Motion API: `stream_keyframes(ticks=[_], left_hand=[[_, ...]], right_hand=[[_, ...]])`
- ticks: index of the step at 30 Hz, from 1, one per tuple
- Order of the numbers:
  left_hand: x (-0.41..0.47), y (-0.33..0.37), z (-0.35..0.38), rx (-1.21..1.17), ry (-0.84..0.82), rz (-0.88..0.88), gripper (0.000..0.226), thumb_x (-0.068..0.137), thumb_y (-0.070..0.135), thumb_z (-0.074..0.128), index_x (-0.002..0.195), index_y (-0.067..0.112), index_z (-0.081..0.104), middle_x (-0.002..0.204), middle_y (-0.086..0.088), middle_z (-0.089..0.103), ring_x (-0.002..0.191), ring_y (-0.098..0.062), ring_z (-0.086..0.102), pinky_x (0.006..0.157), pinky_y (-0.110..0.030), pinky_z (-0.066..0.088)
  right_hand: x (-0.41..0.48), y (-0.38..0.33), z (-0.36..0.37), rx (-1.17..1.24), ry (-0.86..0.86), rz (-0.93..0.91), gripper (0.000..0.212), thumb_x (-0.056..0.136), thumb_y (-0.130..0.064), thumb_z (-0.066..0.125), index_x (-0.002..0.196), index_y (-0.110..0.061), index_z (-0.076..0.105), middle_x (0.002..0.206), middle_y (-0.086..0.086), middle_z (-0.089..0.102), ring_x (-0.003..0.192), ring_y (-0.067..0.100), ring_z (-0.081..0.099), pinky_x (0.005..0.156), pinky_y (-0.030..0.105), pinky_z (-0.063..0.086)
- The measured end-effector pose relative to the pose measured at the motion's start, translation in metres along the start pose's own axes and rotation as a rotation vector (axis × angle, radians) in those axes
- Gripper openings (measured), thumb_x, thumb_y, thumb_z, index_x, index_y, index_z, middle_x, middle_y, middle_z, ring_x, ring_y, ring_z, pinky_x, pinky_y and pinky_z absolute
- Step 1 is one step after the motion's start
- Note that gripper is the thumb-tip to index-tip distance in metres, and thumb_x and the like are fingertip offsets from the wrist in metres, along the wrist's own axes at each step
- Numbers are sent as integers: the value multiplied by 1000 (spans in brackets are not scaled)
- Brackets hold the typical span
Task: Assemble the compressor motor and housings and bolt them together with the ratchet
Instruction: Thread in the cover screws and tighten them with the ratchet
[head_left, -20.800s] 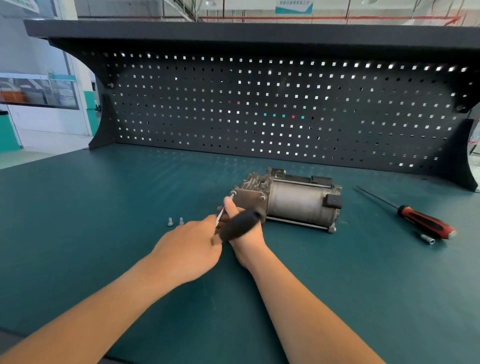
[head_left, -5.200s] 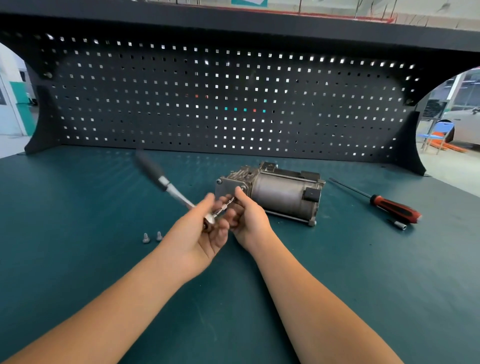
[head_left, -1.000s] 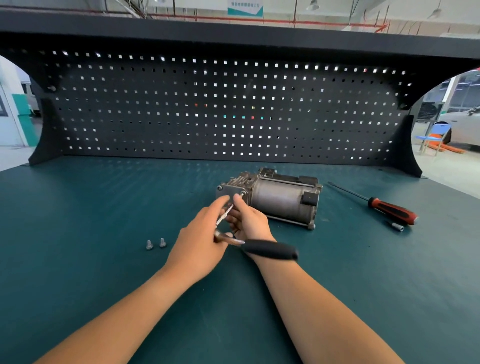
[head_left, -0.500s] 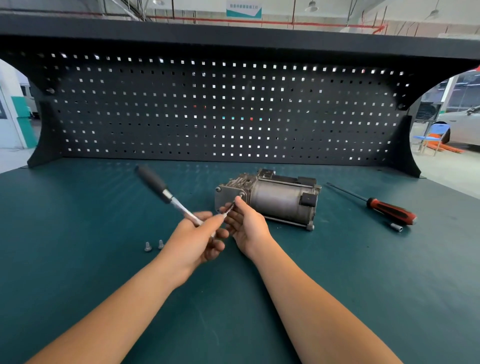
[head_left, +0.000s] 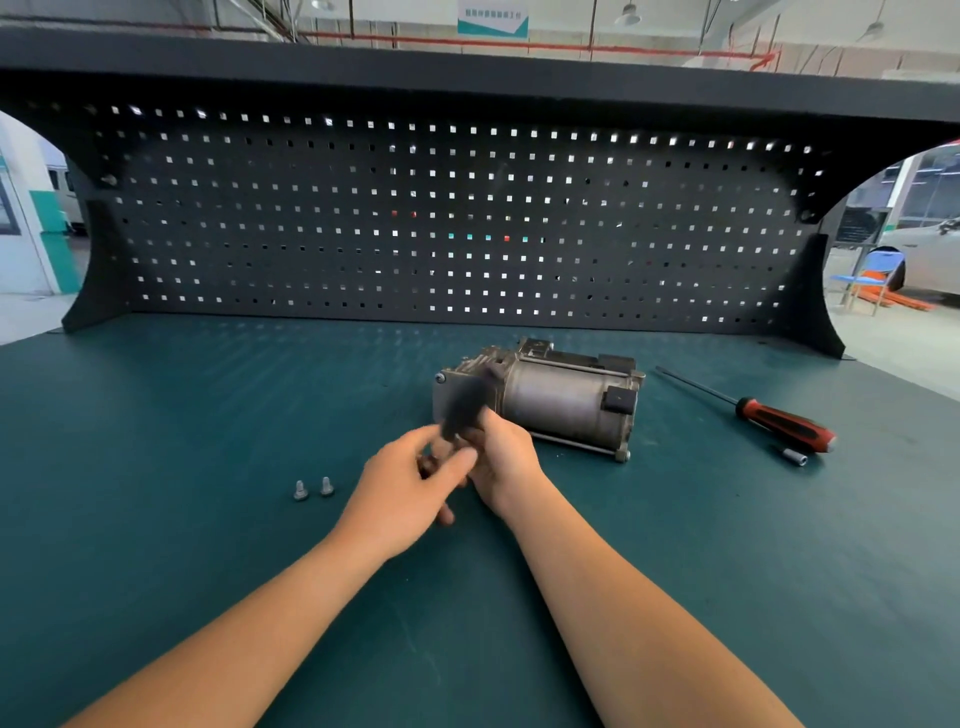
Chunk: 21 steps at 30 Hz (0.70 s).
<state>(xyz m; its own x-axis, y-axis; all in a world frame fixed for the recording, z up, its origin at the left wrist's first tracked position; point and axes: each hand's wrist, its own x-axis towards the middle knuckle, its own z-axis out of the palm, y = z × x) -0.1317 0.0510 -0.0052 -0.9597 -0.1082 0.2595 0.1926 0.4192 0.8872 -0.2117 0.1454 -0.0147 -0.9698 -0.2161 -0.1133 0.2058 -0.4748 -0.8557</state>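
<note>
- Head view: the compressor motor (head_left: 550, 402), a dull grey metal cylinder with cast housings at both ends, lies mid-way along the teal bench (head_left: 156, 467), long axis left to right.
- One ratchet (head_left: 462, 410), its black handle blurred, points up and away in front of the left housing.
- The left grip (head_left: 410, 483) curls round its lower end; the right grip (head_left: 506, 460) has its fingers hidden, hold unclear.
- Two small silver bolts (head_left: 300, 490) stand left of both.
</note>
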Motion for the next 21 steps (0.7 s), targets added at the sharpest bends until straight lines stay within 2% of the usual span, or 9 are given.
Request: stream_keyframes(ticks=[4,7,9,10,12,14,15,18,21], left_hand=[[-2,17,3,-973,-54,-508,26,95,30,50,92,6,61,66,-13,70,43,-11,61,39,-17,49],[-4,22,1,-1188,-3,-563,25,95,22,51,83,2,58,57,-11,65,44,-11,63,37,-16,47],[-3,21,2,-1022,-11,-504,20,94,17,52,81,5,59,54,-6,60,39,-7,57,37,-15,46],[-3,19,2,-816,-12,-436,17,94,15,53,81,6,60,55,-4,58,38,-5,53,37,-14,45],[0,9,-2,-143,18,-190,10,93,18,54,91,11,61,62,0,57,43,-4,55,44,-15,44],[2,-2,-9,512,60,72,15,91,26,54,105,20,55,81,5,64,74,-11,64,64,-23,48],[2,-4,-11,717,71,144,22,90,29,55,111,24,50,93,7,65,88,-18,63,71,-29,47],[4,-4,-11,826,128,251,29,89,40,55,113,27,47,103,5,63,94,-27,60,67,-33,43],[5,-5,-9,594,72,216,27,86,40,61,108,29,53,86,8,65,79,-17,62,60,-28,41]], right_hand=[[-1,0,0,23,-11,13,26,93,-25,56,78,-4,60,67,7,65,40,11,55,41,20,45],[1,-1,-2,21,-43,20,29,95,-28,53,78,-6,60,69,5,66,38,8,53,39,18,41],[2,0,-3,15,-57,18,30,95,-30,51,77,-8,61,65,2,69,46,9,59,47,20,45],[3,0,-3,16,-63,17,30,95,-30,50,77,-9,61,64,1,69,49,10,61,52,21,47],[4,1,-4,21,-61,25,29,96,-29,48,78,-10,61,62,-1,69,55,10,64,62,22,46],[5,1,-5,36,-42,40,24,95,-27,50,79,-11,60,63,-1,69,63,12,64,67,24,43],[5,1,-5,42,-33,44,22,95,-27,51,81,-12,60,65,-2,70,65,11,63,67,24,42],[3,1,-5,30,-22,6,22,93,-29,54,83,-11,61,68,-2,70,62,9,65,63,22,43],[2,3,-2,-3,-4,-40,21,92,-26,57,81,-8,60,66,1,70,59,10,66,57,20,48]])
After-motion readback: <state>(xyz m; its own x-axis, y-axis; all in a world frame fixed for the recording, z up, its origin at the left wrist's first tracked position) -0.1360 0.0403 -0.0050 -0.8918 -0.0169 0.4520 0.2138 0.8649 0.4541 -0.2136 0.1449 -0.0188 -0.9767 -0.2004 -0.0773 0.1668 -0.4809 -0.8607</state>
